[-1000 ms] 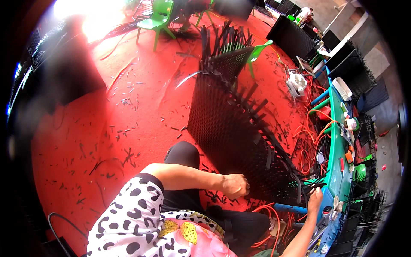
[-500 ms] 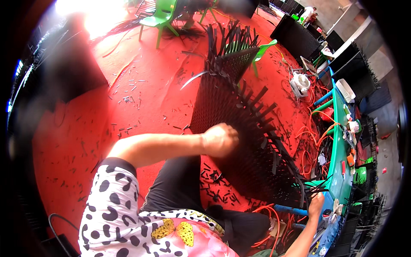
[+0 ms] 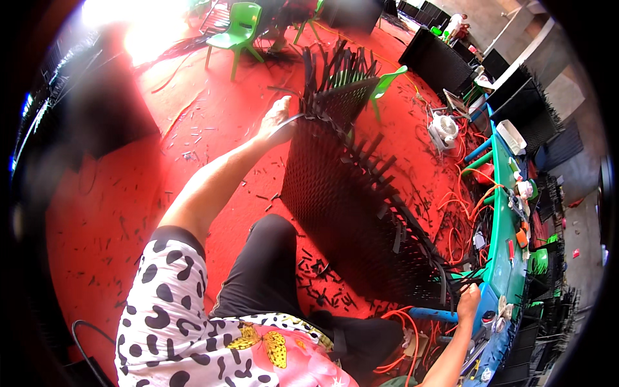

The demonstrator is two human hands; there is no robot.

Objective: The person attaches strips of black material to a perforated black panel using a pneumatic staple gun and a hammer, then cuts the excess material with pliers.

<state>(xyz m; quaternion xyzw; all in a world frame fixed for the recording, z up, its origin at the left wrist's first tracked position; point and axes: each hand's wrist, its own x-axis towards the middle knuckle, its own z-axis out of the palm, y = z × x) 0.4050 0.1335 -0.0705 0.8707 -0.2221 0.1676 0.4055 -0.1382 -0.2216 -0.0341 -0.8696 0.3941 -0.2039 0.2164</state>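
A large black woven panel [image 3: 335,213] of plastic-like strips stands tilted in front of me, loose strip ends bristling along its right edge and top. My left hand [image 3: 276,119] is stretched out to its upper left corner, beside a thin grey-black strip [image 3: 288,124] that crosses near the wrist. Glare and blur obscure those fingers, so their grip cannot be made out. At the panel's lower right corner, my right hand [image 3: 469,301] is closed on black strips [image 3: 469,278] that stick out there.
Along the right runs a green and blue bench [image 3: 500,251] with tools and small items. A white fan [image 3: 443,131] stands on the red floor [image 3: 213,148] among orange cords. Green chairs [image 3: 242,29] are at the back. Dark panels [image 3: 109,97] stand at left; a person [image 3: 456,26] is far off.
My left hand has moved from the panel's middle up and away to its upper left corner, the arm straightening. The panel has shifted slightly left in view; my right hand stays at the lower corner.
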